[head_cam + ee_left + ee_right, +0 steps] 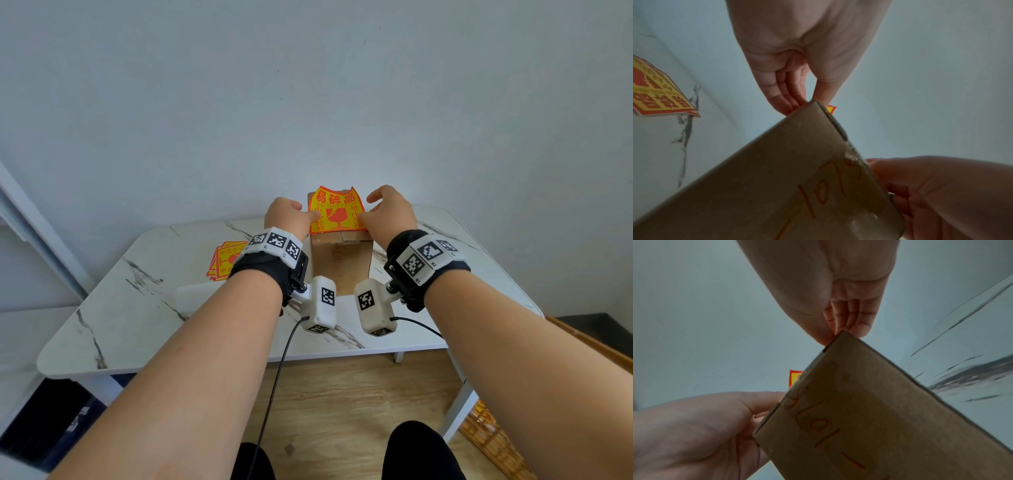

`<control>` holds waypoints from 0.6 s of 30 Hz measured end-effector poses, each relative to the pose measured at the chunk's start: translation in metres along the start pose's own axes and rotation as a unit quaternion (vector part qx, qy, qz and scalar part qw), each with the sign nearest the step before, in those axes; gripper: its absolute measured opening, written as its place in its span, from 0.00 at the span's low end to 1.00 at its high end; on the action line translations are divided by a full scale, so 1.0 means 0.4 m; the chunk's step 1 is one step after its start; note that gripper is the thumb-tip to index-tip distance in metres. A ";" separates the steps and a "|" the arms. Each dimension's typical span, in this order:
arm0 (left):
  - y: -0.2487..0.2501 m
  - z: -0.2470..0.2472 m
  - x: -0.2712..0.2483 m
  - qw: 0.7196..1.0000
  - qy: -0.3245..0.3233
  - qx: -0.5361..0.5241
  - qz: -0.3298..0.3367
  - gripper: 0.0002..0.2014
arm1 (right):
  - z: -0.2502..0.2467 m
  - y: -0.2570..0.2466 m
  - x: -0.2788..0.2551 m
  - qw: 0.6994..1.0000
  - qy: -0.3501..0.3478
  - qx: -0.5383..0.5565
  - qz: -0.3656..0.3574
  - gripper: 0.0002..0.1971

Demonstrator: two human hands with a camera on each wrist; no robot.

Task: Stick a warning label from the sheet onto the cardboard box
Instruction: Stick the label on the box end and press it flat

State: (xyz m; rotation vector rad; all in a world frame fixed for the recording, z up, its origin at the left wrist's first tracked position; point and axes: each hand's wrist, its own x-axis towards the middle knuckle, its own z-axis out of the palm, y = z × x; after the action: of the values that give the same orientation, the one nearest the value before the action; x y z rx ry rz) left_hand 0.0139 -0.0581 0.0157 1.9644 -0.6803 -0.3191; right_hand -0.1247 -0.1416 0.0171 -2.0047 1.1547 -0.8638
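A tall cardboard box (340, 263) stands upright on the marble table (137, 274). Over its top lies a yellow and red warning label (337, 212), its far edge curling up. My left hand (313, 216) pinches the label's left edge at the box's top left corner, and my right hand (366, 214) pinches the right edge. In the left wrist view my left hand (809, 101) meets the box (777, 178) at its corner, with a label corner (831, 109) showing. In the right wrist view my right hand (838, 334) meets the box (879, 418) the same way.
A stack of label sheets (226, 260) lies on the table left of the box, also the stack (657, 92) in the left wrist view. A white sheet (195, 294) lies nearer the front edge. A wall stands close behind the table.
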 end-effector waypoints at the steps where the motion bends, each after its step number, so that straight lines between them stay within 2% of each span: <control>1: 0.000 0.000 0.000 1.000 0.000 0.001 0.000 0.27 | 0.000 0.000 0.001 1.000 0.001 0.000 0.000 0.16; 18: 0.001 0.010 -0.032 0.994 0.044 0.085 0.043 0.22 | 0.018 -0.004 -0.006 1.000 0.001 -0.012 -0.006 0.16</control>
State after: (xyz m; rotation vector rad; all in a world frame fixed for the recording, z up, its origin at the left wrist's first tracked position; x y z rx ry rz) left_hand 0.0014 -0.0536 0.0134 2.0889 -0.7522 -0.1235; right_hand -0.1190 -0.1372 0.0138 -2.0321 1.1604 -0.8631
